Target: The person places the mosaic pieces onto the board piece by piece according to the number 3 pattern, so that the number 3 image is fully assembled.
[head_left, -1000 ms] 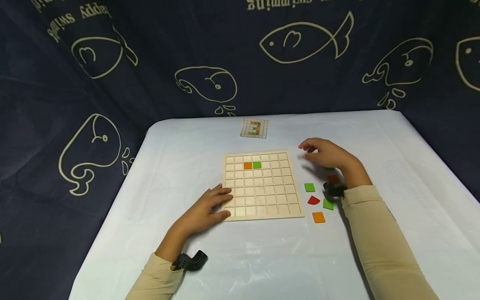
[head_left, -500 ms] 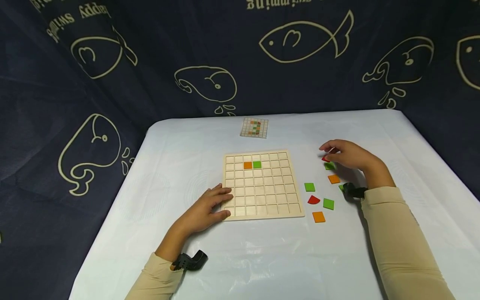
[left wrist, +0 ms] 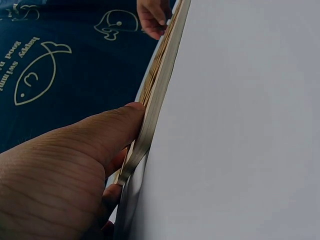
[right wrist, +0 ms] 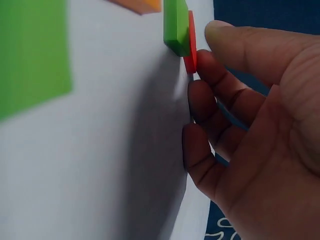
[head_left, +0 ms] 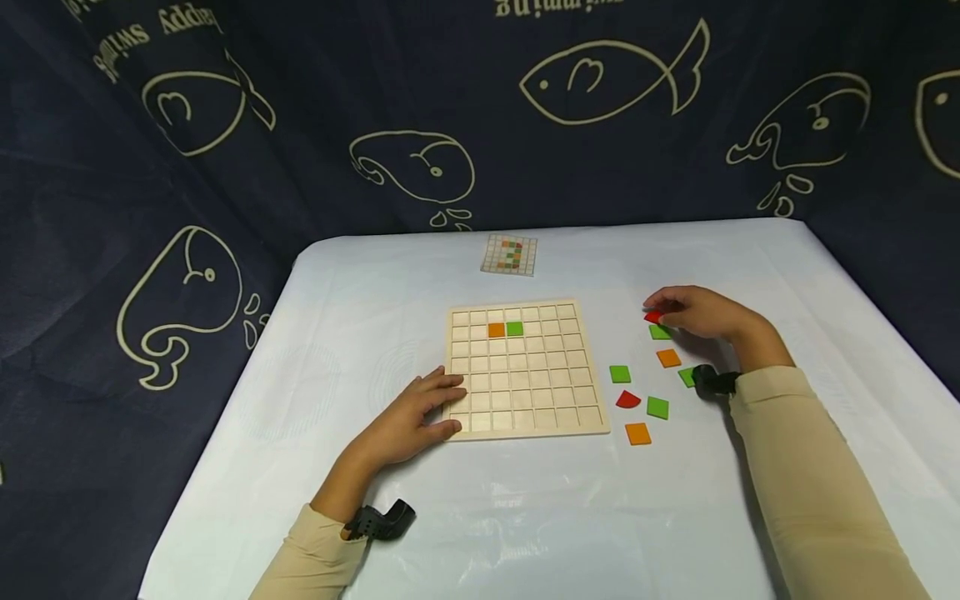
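Note:
My left hand (head_left: pixel 411 419) rests at the near left corner of a wooden grid board (head_left: pixel 522 364), fingers spread over its edge. An orange square tile (head_left: pixel 497 330) and a green square tile (head_left: pixel 514 329) sit side by side in one of its upper rows. Right of the board, my right hand (head_left: pixel 700 312) is low over the table, its fingertips at a red quarter-circle tile (head_left: pixel 653 317). In the right wrist view the thumb stands apart from that red tile (right wrist: pixel 192 47), which lies close by a green square tile (right wrist: pixel 176 25).
More loose tiles lie right of the board, among them a red quarter-circle (head_left: pixel 627 400), an orange square (head_left: pixel 638 434) and a green square (head_left: pixel 619 374). A small pattern card (head_left: pixel 509 255) lies beyond the board on the white tablecloth (head_left: pixel 525 517). A dark printed curtain (head_left: pixel 315 75) hangs behind.
My right hand has moved right, away from the board's upper right side, and come down at the far red tile. The left hand has stayed in place.

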A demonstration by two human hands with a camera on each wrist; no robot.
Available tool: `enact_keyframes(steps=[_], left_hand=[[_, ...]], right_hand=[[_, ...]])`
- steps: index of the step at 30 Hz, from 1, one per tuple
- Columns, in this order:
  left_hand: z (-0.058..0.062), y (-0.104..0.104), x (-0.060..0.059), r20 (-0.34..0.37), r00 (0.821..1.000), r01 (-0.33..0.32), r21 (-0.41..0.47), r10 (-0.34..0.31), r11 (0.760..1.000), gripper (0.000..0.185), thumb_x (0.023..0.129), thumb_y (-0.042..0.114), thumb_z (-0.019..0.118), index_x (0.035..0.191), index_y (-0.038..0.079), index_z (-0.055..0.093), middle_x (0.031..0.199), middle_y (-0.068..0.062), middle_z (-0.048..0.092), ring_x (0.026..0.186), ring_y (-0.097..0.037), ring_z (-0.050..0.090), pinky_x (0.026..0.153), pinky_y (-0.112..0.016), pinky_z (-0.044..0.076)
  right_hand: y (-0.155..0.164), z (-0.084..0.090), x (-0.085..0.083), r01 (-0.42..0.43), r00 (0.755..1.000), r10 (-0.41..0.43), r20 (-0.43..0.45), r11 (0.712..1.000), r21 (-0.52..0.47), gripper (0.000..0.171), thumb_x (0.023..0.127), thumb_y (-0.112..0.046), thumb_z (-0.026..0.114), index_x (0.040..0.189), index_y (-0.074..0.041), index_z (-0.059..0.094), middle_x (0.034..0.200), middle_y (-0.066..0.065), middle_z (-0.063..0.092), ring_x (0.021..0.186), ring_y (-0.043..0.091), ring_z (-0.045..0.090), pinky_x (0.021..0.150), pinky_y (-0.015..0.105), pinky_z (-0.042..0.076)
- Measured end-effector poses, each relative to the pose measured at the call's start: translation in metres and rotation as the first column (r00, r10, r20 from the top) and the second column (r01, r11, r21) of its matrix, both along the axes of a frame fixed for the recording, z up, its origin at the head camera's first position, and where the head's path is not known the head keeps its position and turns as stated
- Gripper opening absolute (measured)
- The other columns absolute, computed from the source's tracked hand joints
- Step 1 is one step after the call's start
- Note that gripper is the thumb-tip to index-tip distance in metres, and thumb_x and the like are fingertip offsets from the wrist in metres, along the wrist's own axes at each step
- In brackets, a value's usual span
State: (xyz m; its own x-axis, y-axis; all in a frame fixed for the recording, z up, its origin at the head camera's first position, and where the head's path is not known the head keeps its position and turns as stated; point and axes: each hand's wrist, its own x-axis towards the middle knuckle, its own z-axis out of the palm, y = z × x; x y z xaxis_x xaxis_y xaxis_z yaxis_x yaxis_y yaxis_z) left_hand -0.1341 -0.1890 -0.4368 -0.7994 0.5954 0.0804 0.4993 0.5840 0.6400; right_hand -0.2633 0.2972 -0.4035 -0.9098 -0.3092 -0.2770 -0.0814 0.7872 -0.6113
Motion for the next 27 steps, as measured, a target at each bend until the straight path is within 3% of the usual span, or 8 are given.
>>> enact_keyframes(steps=[8,22,27], left_hand=[[0.0001,0.0005,-0.0002,0.001,1.000,-0.001,-0.001,0.001,1.000,0.050,0.093,0.023,0.072,0.137,0.004,0.059,0.151,-0.007,0.046,0.148,-0.029,0.023,0.120,-0.053,0.013],[-0.0003,0.0007,-0.0006,-0.001,1.000,-0.001,-0.002,0.001,1.000,0.050,0.093,0.023,0.072,0.138,0.005,0.058,0.151,-0.007,0.045,0.148,-0.029,0.024,0.120,-0.053,0.013],[-0.0010,0.0005,-0.0010,0.001,1.000,-0.001,0.001,0.001,1.000,0.050,0.093,0.023,0.072,0.138,0.005,0.059,0.151,-0.007,0.045,0.148,-0.029,0.023,0.120,-0.053,0.013]], right_hand=[[-0.0010,-0.0037,-0.0052,0.012,0.999,-0.013,0.031,1.000,0.022,0.033,0.096,-0.003,0.056,0.129,-0.001,0.059,0.126,0.021,0.056,0.114,0.038,0.044,0.104,0.061,0.034],[-0.0054,0.0005,-0.0059,-0.016,1.000,0.016,-0.023,0.999,0.032,0.024,0.097,-0.003,0.056,0.119,0.002,0.061,0.111,0.017,0.061,0.106,0.036,0.047,0.095,0.054,0.038],[-0.0060,-0.0017,-0.0072,0.016,0.999,-0.014,-0.031,0.999,0.048,0.022,0.098,-0.004,0.054,0.118,0.002,0.061,0.108,0.017,0.060,0.104,0.035,0.047,0.092,0.052,0.040]])
